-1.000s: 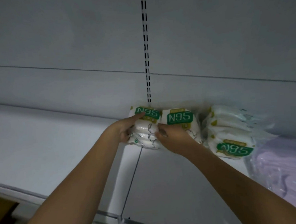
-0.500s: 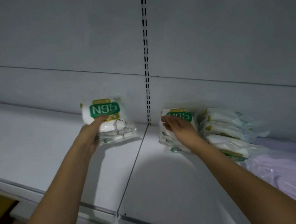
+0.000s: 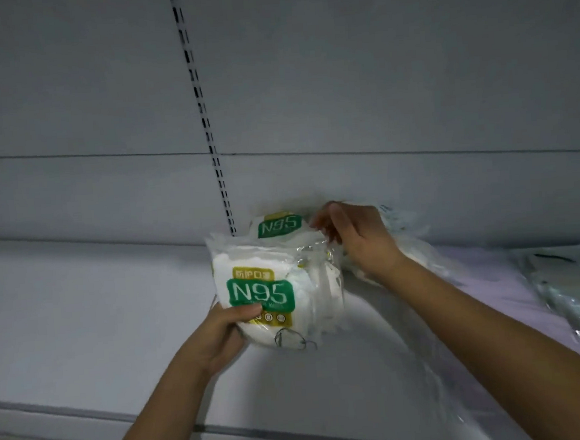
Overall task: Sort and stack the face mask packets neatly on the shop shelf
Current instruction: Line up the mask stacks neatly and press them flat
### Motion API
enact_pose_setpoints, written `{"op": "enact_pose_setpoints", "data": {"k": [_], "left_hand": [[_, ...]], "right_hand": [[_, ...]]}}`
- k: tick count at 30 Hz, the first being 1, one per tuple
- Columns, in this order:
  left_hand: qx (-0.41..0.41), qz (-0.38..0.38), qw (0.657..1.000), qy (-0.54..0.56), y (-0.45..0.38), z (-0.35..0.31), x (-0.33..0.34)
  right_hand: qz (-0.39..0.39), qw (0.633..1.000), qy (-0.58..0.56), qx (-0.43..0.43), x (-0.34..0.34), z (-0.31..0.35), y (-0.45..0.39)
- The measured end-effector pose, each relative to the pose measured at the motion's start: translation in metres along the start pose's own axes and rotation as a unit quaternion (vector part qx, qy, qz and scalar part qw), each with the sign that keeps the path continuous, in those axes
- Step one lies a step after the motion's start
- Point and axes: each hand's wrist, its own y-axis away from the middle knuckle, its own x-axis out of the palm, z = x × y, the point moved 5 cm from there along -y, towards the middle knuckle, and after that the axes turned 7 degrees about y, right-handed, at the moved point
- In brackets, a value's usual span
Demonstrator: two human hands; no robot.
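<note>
My left hand (image 3: 221,338) grips a white packet of face masks with a green N95 label (image 3: 262,290), held upright above the white shelf (image 3: 83,320). Behind it, against the back panel, stands a second N95 packet (image 3: 277,226). My right hand (image 3: 355,239) has its fingers curled at the top right edge of that rear packet, touching the clear wrapping. More mask packets (image 3: 410,242) lie to the right, largely hidden behind my right hand and wrist.
A slotted upright (image 3: 206,122) runs down the grey back panel. Pale purple packets (image 3: 491,274) and crinkled clear wrapping (image 3: 568,293) lie on the shelf at the right. The shelf's front rail (image 3: 124,417) runs along the bottom.
My left hand has brought its N95 packet from the left back toward the middle, in front of the rear packet. My right hand has moved from the rear packet's face to its top right edge.
</note>
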Motion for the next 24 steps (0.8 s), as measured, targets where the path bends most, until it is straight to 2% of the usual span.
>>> {"op": "enact_pose_setpoints", "data": {"k": [2,5,8,10,12,14,15,17,18,20,22,24], "left_hand": [[-0.030,0.036,0.998,-0.034,-0.005,0.009,0.007],[-0.078,0.084,0.988,-0.107,-0.013,0.023,0.028],[-0.057,0.118,0.974,-0.184,-0.028,0.038,0.063],[-0.026,0.106,0.960,-0.256,-0.038,0.044,0.086],[0.015,0.080,0.949,-0.306,-0.047,0.045,0.101],[0.058,0.035,0.938,-0.340,-0.054,0.041,0.103],[0.080,0.015,0.927,-0.366,-0.056,0.039,0.102],[0.102,-0.007,0.898,-0.427,-0.061,0.036,0.098],[0.107,-0.006,0.887,-0.448,-0.062,0.034,0.098],[0.089,0.010,0.875,-0.475,-0.066,0.035,0.095],[0.066,0.023,0.869,-0.489,-0.069,0.034,0.096],[0.054,0.028,0.864,-0.499,-0.072,0.035,0.096]], "right_hand": [[0.008,0.991,-0.105,0.083,-0.005,-0.008,-0.014],[0.046,0.972,-0.177,0.149,-0.010,-0.017,-0.030],[0.124,0.951,-0.216,0.185,-0.013,-0.011,-0.035],[0.153,0.951,-0.208,0.173,-0.021,0.005,-0.034],[0.140,0.973,-0.132,0.128,-0.041,0.022,-0.028],[0.050,0.996,0.015,0.074,-0.074,0.029,-0.010],[-0.022,0.993,0.103,0.051,-0.092,0.025,0.003],[-0.132,0.952,0.266,0.078,-0.125,-0.001,0.033],[-0.125,0.932,0.310,0.142,-0.135,-0.020,0.048],[0.005,0.897,0.337,0.285,-0.134,-0.056,0.074],[0.131,0.888,0.289,0.331,-0.116,-0.070,0.092],[0.161,0.906,0.219,0.324,-0.101,-0.066,0.094]]}}
